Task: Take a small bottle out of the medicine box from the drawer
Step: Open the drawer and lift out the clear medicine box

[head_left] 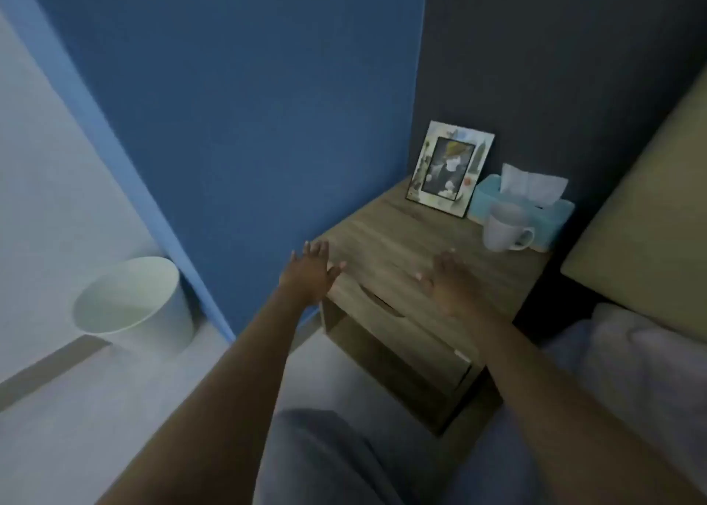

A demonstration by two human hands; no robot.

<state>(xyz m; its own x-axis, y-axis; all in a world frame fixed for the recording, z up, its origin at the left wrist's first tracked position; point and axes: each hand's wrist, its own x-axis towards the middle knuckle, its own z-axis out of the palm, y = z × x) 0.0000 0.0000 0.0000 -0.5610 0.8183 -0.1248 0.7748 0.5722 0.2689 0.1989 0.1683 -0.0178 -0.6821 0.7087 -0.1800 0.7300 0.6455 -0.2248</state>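
Note:
A wooden nightstand [401,236] stands in the corner, and its drawer [405,324], with a cut-out handle slot, is closed. The medicine box and the bottle are hidden from view. My left hand [311,273] hovers open at the nightstand's front left corner, fingers spread, holding nothing. My right hand [449,280] is stretched out open over the top's front edge, just above the drawer front, also holding nothing.
On the nightstand's back stand a picture frame [447,169], a teal tissue box [524,208] and a white mug [505,231]. A white waste bin [134,305] sits on the floor at the left. A bed with a headboard [650,206] lies to the right. My knee [329,455] is below.

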